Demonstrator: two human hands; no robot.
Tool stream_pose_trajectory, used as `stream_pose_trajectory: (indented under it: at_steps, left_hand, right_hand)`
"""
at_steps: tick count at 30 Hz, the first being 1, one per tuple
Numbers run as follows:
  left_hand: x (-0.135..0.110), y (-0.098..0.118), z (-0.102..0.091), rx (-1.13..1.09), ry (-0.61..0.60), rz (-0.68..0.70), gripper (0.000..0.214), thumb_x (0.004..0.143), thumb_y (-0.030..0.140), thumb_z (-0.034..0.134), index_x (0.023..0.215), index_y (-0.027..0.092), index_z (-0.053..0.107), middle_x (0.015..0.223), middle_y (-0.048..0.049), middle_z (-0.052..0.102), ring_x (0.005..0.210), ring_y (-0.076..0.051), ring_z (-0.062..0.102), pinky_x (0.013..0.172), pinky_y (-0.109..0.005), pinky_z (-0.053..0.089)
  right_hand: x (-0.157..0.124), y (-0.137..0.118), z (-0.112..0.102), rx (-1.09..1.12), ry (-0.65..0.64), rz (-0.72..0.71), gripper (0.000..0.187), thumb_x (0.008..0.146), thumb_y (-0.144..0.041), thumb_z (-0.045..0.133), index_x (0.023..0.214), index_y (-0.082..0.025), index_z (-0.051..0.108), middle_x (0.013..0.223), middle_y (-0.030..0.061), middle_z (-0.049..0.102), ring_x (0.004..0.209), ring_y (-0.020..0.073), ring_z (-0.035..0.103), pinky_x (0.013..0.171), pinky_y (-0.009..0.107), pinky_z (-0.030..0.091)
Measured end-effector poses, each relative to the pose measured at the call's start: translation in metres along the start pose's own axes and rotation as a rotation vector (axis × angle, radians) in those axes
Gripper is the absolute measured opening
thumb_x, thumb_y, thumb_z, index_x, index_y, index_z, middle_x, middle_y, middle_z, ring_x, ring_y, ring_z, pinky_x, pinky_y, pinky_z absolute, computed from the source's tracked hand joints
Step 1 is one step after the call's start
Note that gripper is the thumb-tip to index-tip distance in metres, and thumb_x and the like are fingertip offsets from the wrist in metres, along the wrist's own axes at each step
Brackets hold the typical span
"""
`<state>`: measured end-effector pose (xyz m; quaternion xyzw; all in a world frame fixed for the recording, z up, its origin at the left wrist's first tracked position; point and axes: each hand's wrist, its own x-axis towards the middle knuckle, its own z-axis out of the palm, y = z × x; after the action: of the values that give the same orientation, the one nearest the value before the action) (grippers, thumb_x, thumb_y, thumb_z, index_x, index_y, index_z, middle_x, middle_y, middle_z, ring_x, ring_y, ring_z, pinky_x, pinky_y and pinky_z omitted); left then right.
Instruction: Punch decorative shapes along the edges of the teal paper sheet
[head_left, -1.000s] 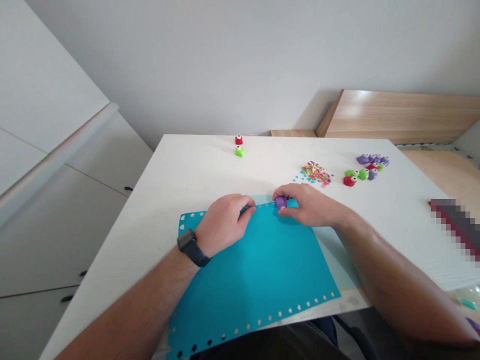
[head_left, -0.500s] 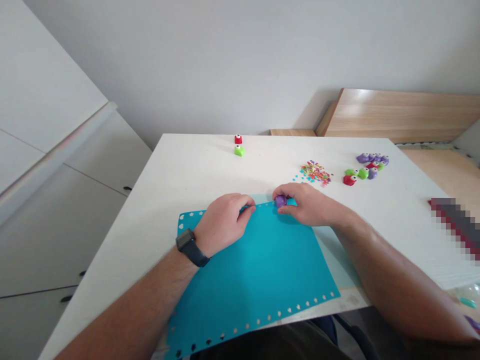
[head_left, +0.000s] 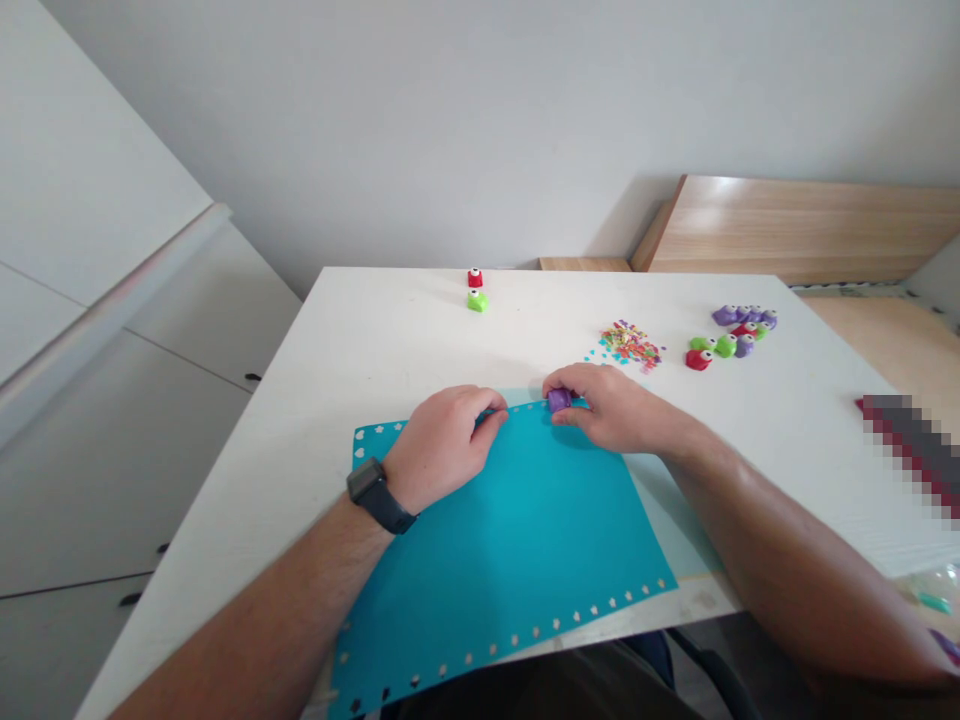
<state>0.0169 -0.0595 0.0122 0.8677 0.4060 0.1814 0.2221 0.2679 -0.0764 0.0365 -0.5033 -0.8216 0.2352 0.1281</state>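
A large blue sheet of paper (head_left: pixel 540 520) lies on the table, with small shapes punched along its far, left and near edges. My left hand (head_left: pixel 454 440), a dark watch on its wrist, pinches the far edge of the sheet between thumb and fingers. To its right, my right hand (head_left: pixel 611 410) grips a small purple craft punch (head_left: pixel 559 400) set at the same far edge. The fingers wrap round the punch and hide part of it. Punched holes show along the edge between the two hands.
A pile of colourful paper cutouts (head_left: pixel 630 343) lies beyond my right hand. Several punches (head_left: pixel 726 346) in purple, green and red stand at the right. A red punch (head_left: pixel 475 278) and a green punch (head_left: pixel 477 301) sit near the far edge of the white table (head_left: pixel 397 340).
Almost nothing differs. Both hands, the sheet and the punch appear shifted very slightly left, as does the whole view.
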Motion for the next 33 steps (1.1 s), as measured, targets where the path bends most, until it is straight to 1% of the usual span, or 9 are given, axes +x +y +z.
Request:
stream_pose_trajectory:
  at_steps: [4, 10, 15, 20, 24, 29, 33]
  left_hand:
    - [0.0, 0.0, 0.0, 0.003, -0.003, 0.005, 0.022, 0.1, 0.031, 0.049, 0.099, 0.021, 0.069, 0.098, -0.0046, 0.073, 0.093, -0.022, 0.066, 0.083, -0.036, 0.048]
    - [0.0, 0.0, 0.0, 0.018, -0.008, 0.007, 0.022, 0.1, 0.031, 0.05, 0.099, 0.021, 0.069, 0.098, -0.0049, 0.073, 0.093, -0.023, 0.066, 0.083, -0.036, 0.048]
    - [0.0, -0.001, 0.0, 0.016, -0.013, 0.008, 0.022, 0.1, 0.031, 0.049, 0.1, 0.021, 0.069, 0.099, -0.0048, 0.073, 0.094, -0.022, 0.066, 0.085, -0.036, 0.048]
    - [-0.001, -0.002, 0.0, 0.034, -0.033, 0.008, 0.023, 0.1, 0.031, 0.049, 0.1, 0.021, 0.069, 0.098, -0.0049, 0.073, 0.094, -0.023, 0.066, 0.084, -0.037, 0.048]
    - [0.0, -0.002, 0.0, 0.042, -0.036, 0.003, 0.023, 0.1, 0.032, 0.049, 0.099, 0.021, 0.07, 0.098, -0.0052, 0.073, 0.092, -0.023, 0.066, 0.083, -0.036, 0.048]
    - [0.0, -0.002, 0.0, 0.055, -0.041, 0.009, 0.022, 0.1, 0.031, 0.049, 0.097, 0.022, 0.069, 0.096, -0.005, 0.073, 0.091, -0.023, 0.066, 0.081, -0.036, 0.048]
    - [0.0, -0.002, 0.001, 0.06, -0.035, 0.014, 0.022, 0.1, 0.03, 0.049, 0.097, 0.021, 0.07, 0.095, -0.0054, 0.073, 0.09, -0.023, 0.066, 0.08, -0.036, 0.047]
  right_hand:
    - [0.001, 0.001, 0.002, -0.004, 0.003, -0.007, 0.021, 0.088, -0.027, 0.066, 0.106, -0.018, 0.067, 0.102, 0.006, 0.069, 0.095, 0.0203, 0.061, 0.086, 0.03, 0.043]
    - [0.002, 0.002, 0.001, 0.023, -0.02, -0.012, 0.02, 0.087, -0.026, 0.065, 0.106, -0.018, 0.068, 0.101, 0.0056, 0.07, 0.094, 0.0196, 0.061, 0.086, 0.03, 0.044]
    - [0.0, 0.0, -0.001, 0.04, -0.002, -0.026, 0.026, 0.086, -0.026, 0.066, 0.11, -0.017, 0.066, 0.106, 0.0064, 0.069, 0.098, 0.0207, 0.061, 0.091, 0.032, 0.044]
    - [-0.002, 0.002, -0.005, 0.054, -0.004, -0.016, 0.028, 0.085, -0.027, 0.066, 0.112, -0.019, 0.067, 0.104, 0.0049, 0.07, 0.097, 0.0199, 0.061, 0.09, 0.032, 0.045]
    - [-0.001, 0.011, -0.009, 0.133, 0.027, 0.063, 0.03, 0.086, -0.029, 0.065, 0.114, -0.02, 0.067, 0.104, 0.0035, 0.071, 0.093, 0.0179, 0.062, 0.086, 0.031, 0.046]
    - [0.001, 0.029, -0.015, 0.261, 0.152, 0.225, 0.032, 0.089, -0.038, 0.063, 0.114, -0.019, 0.067, 0.098, 0.0041, 0.07, 0.084, 0.0164, 0.062, 0.076, 0.029, 0.047]
    - [0.002, 0.04, -0.02, 0.434, 0.228, 0.298, 0.036, 0.091, -0.046, 0.059, 0.109, -0.016, 0.068, 0.098, 0.0057, 0.071, 0.086, 0.0171, 0.063, 0.075, 0.029, 0.046]
